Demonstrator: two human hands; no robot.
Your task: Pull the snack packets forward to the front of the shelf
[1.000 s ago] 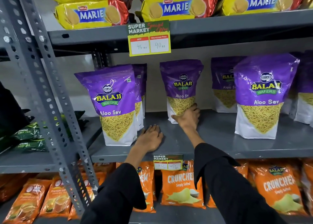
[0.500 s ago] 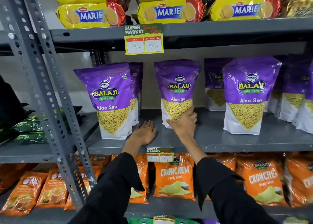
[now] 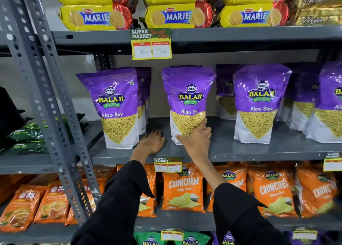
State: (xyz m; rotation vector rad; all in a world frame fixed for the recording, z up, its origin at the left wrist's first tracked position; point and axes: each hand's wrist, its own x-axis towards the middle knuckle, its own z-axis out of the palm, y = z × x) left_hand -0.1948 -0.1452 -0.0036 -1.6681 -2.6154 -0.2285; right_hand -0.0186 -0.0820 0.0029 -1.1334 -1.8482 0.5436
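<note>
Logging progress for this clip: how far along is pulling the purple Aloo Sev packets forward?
Partway. The left packet and a right packet already stand near the shelf's front edge. The right hand grips the middle packet, nearly level with them; the left hand rests flat on the shelf. The packets behind remain set back.

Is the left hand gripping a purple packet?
No, the left hand lies flat on the shelf, beside the Aloo Sev packets, holding nothing.
</note>
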